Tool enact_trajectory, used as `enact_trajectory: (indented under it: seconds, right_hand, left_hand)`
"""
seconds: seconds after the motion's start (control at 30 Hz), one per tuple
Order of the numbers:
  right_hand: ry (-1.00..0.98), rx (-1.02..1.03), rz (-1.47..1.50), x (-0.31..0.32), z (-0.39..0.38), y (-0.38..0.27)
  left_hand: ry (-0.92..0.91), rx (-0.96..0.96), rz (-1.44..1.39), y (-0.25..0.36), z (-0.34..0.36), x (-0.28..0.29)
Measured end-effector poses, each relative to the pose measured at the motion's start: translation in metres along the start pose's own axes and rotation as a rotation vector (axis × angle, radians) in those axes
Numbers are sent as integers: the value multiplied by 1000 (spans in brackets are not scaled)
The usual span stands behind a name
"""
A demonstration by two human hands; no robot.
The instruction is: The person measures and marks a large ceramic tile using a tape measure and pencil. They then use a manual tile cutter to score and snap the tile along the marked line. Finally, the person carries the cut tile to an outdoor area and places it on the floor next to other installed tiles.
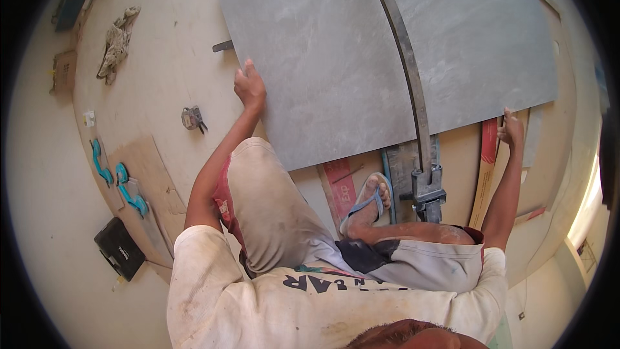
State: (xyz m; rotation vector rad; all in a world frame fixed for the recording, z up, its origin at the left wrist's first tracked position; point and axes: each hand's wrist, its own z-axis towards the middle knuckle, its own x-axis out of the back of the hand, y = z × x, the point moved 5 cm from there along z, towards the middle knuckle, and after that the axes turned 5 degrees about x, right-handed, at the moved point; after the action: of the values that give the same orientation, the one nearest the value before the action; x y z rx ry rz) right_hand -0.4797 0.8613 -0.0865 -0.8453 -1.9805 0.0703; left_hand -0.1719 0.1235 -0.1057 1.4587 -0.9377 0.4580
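A large grey tile (316, 58) lies in front of me, with the long metal rail (405, 58) of a tile cutter crossing over it. At the rail's near end sits the cutter's dark metal end block (427, 195). My left hand (250, 87) is closed on the tile's left edge, and part of its fingers is hidden. On the near edge, toward the right corner, my right hand (511, 130) grips the same tile with its fingertips. A dark flat bar (223, 46) sticks out from beneath the tile's left side.
To the left lie a tape measure (192, 118), a crumpled rag (117, 45), teal suction lifters (132, 192) on a cardboard sheet (147, 165), and a black case (120, 249). Red-marked cardboard strips (485, 161) lie under the near right edge. My sandalled foot (371, 199) rests beside the cutter.
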Motion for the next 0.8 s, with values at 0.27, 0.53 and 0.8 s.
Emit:
enact_trajectory:
  seconds: [0.27, 0.53, 0.8]
  right_hand:
    - [-110, 340, 84, -27, -202, 22]
    - [-341, -44, -131, -45, -399, 183]
    - [-267, -74, -183, -17, -506, 241]
  left_hand:
    - [29, -6, -17, -3, -2, 8]
    - [-26, -42, 25, -3, 5, 1]
    - [-18, -9, 62, -13, 11, -5]
